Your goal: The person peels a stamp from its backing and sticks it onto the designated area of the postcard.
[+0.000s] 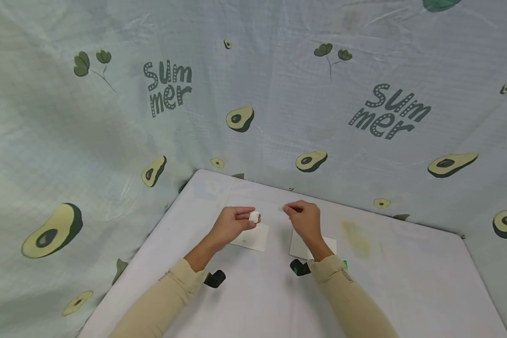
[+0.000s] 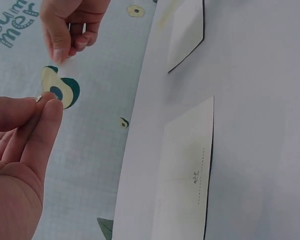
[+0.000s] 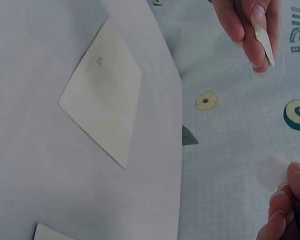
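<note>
In the head view my left hand (image 1: 233, 223) holds a small white piece (image 1: 254, 216), seemingly paper, between thumb and fingers. The right wrist view shows this piece with an uneven edge. To the right, my right hand (image 1: 306, 220) pinches a thin, see-through whitish piece (image 3: 273, 172), perhaps film, by its edge. Both hands are raised above the table and stand apart. Beneath the left hand lies a white card (image 1: 257, 238) with a dashed line and small writing on it. A second pale card (image 1: 300, 246) lies under the right hand, partly covered by that arm.
The table (image 1: 253, 300) has a white cover with a yellowish stain (image 1: 357, 238) right of the right hand. Behind and at the left hangs a cloth (image 1: 270, 94) printed with avocados and lettering. Black devices (image 1: 215, 279) sit at the wrists.
</note>
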A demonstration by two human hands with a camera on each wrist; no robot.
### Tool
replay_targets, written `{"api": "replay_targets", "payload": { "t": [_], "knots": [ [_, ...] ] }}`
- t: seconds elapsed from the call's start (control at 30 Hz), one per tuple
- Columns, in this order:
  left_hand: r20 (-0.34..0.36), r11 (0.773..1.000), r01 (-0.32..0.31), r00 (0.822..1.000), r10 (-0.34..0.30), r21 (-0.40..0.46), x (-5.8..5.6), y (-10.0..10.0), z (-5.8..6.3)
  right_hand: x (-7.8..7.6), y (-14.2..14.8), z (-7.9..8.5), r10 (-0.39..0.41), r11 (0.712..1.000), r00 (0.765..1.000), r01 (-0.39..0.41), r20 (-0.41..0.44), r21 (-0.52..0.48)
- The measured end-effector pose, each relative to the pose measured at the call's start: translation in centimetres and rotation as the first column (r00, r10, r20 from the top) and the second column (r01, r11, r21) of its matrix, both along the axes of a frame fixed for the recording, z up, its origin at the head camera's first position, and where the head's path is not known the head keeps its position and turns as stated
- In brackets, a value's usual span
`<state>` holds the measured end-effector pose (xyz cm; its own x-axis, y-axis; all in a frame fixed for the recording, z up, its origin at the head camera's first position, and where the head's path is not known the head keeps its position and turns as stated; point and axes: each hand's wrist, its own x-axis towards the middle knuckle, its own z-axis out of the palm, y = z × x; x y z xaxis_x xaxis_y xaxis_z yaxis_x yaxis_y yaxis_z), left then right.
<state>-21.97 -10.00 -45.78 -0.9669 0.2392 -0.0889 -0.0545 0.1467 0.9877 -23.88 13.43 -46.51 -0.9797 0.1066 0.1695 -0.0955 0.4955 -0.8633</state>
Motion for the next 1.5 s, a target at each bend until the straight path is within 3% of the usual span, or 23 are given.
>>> {"api": "replay_targets", "payload": {
  "t": [0.33, 0.93, 1.2, 1.27, 1.37, 1.5],
  "knots": [
    [0.007, 0.999, 0.033, 0.999, -0.033, -0.027, -0.4, -0.3, 0.2, 2.7, 1.1, -1.3, 0.084, 0.996, 0.994, -0.085, 0.068, 0.008],
    [0.001, 0.996, 0.071, 0.997, -0.071, -0.060, -0.4, -0.8, 0.2, 7.3, 0.4, -2.8, 0.188, 0.980, 0.978, -0.193, 0.087, 0.058],
    [-0.025, 0.990, 0.101, 0.994, -0.104, -0.097, -0.6, -0.9, 0.5, 8.4, 0.4, -2.9, 0.288, 0.948, 0.952, -0.299, 0.101, 0.114],
    [-0.034, 0.989, 0.112, 0.993, -0.116, -0.101, -0.6, -0.8, 0.6, 8.4, 0.4, -2.9, 0.320, 0.933, 0.946, -0.325, 0.059, 0.155],
    [-0.042, 0.986, 0.130, 0.990, -0.135, -0.100, -0.6, -0.7, 0.6, 8.0, 0.4, -2.7, 0.365, 0.915, 0.928, -0.343, -0.077, 0.212],
    [-0.033, 0.984, 0.154, 0.987, -0.157, -0.084, -0.4, -0.3, 0.7, 6.7, -0.2, -2.4, 0.389, 0.910, 0.864, -0.307, -0.318, 0.280]
  ]
}}
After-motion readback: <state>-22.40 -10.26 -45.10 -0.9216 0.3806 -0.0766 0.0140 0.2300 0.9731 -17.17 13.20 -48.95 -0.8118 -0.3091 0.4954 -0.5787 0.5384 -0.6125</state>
